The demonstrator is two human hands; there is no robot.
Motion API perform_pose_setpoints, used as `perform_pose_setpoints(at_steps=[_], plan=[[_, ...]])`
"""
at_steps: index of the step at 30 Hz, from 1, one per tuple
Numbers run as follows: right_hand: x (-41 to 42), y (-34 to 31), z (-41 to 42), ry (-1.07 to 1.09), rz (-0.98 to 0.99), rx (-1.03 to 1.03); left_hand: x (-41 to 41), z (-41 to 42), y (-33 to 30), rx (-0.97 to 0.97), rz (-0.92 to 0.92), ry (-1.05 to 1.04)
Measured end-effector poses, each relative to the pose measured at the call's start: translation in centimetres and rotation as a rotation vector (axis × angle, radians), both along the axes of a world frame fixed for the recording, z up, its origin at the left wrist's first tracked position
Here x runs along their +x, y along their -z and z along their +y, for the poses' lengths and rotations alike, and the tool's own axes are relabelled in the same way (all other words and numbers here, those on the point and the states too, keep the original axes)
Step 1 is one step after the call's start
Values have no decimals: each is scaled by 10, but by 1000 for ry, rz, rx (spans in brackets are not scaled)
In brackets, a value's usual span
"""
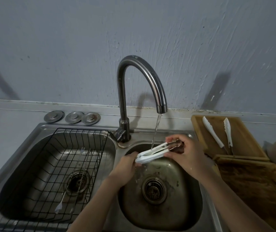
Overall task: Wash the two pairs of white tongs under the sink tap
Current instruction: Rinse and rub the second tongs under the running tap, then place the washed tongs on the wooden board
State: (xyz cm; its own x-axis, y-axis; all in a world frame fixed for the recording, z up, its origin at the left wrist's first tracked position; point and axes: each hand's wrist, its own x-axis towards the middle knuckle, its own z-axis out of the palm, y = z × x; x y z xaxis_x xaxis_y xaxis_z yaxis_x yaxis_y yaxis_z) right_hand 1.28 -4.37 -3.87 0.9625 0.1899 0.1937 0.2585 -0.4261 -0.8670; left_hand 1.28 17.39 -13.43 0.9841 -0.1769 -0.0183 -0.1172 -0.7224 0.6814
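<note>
Both hands grip white tongs (152, 152) under the running tap (139, 84): left hand (127, 166) closed on the tips, right hand (184, 151) on the metal handle end.

The tongs (152, 152) under the tap (140, 91) are white, with dull metal at the handle end. The tap is dark brushed steel, greyer at its spout. Right of the tap, two more white pieces (217, 133) lie on a yellow-brown wooden board (244, 131); a darker, stained brown board (254, 186) sits nearer. Left of the tap, a black wire rack (57, 158) makes a grid over the grey steel sink (117, 158). Three silver plugs (72, 116) (ringed, shiny) sit behind. The wall (67, 47) is pale blue-grey, streaked.
</note>
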Motion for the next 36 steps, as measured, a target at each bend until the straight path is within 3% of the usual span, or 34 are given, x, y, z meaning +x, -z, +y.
perform_pose_setpoints(at_steps=[5,10,17,21,27,31,33,36], plan=[[9,-9,14,-23,-86,70,2,11,-1,-79,-57,-54],[14,-16,17,-43,-120,-42,1,23,-3,-106,-59,-36],[12,-19,57,-192,-118,-154,-4,9,-1,-7,193,88],[15,-20,74,-254,-183,-278,-11,-1,3,-20,242,109],[21,-32,44,-160,-123,-475,-11,14,-2,-179,156,80],[17,-36,19,-249,-89,-784,-6,24,-16,-283,186,62],[12,-27,15,-304,-117,-965,-2,25,-26,-252,151,63],[4,-7,12,-323,-35,-934,4,24,-39,-142,115,123]])
